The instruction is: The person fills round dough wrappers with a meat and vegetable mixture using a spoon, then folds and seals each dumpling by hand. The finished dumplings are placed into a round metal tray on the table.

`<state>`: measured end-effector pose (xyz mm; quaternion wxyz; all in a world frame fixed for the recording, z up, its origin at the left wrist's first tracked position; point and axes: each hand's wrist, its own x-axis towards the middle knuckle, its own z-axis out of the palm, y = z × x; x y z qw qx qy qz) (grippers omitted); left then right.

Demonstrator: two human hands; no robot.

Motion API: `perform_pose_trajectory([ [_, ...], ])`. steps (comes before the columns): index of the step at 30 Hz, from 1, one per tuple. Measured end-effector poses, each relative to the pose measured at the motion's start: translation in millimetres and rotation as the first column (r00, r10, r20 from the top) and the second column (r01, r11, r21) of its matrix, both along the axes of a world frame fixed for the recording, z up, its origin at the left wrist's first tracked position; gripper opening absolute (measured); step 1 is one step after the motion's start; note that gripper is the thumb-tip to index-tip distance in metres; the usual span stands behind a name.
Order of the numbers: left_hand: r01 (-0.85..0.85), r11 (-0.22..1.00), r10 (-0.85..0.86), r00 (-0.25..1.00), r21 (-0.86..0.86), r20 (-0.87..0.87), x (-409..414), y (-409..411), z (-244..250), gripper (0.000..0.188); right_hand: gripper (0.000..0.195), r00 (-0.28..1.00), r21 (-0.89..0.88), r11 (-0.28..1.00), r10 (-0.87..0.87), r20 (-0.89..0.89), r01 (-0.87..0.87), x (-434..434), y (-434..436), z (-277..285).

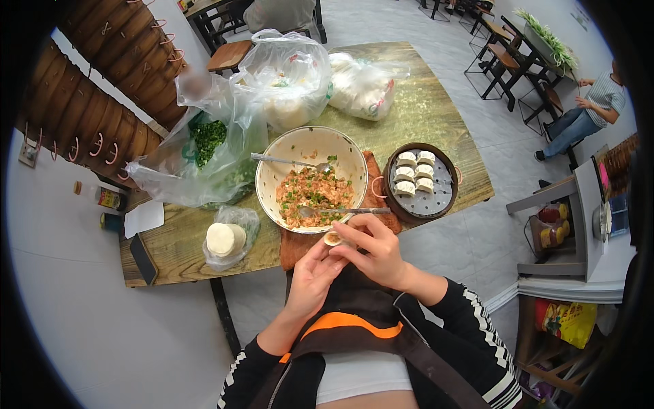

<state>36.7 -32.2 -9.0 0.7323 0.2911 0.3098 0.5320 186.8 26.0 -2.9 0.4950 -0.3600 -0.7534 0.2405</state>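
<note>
Between my left hand [318,273] and my right hand [375,250] is a small dumpling wrapper [333,239] with meat filling showing at its centre. Fingers of both hands pinch its edge, just in front of a white enamel bowl [261,197]. Reddish minced filling with chopped greens [317,191] lies in the bowl. One metal spoon [291,161] leans at the back, another spoon [347,210] across the front right. Several folded dumplings [406,174] stand in two columns in a round steamer [434,198]. A stack of round wrappers [223,239] sits in an opened plastic bag at left.
Plastic bags [291,71] crowd the table's back, one holding chopped greens [208,140]. A reddish cloth [301,248] lies under the bowl. A phone [144,259] rests at the left edge near a bottle [104,196]. Stacked bamboo steamers [76,102] stand left. A person [592,110] sits far right.
</note>
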Motion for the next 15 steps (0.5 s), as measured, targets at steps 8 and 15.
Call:
perform_pose_trajectory([
  [8,0.005,0.997,0.015,0.967,0.075,-0.255,8.9,-2.2,-4.3,0.06,0.016,0.989,0.022,0.99,0.137,0.057,-0.139,11.6,-3.3,-3.1],
  [15,0.118,0.982,-0.042,0.899,0.148,-0.435,11.9,-1.8,-7.0,0.078,0.016,0.987,0.043,0.987,0.152,0.059,-0.154,17.3,-4.0,-3.0],
])
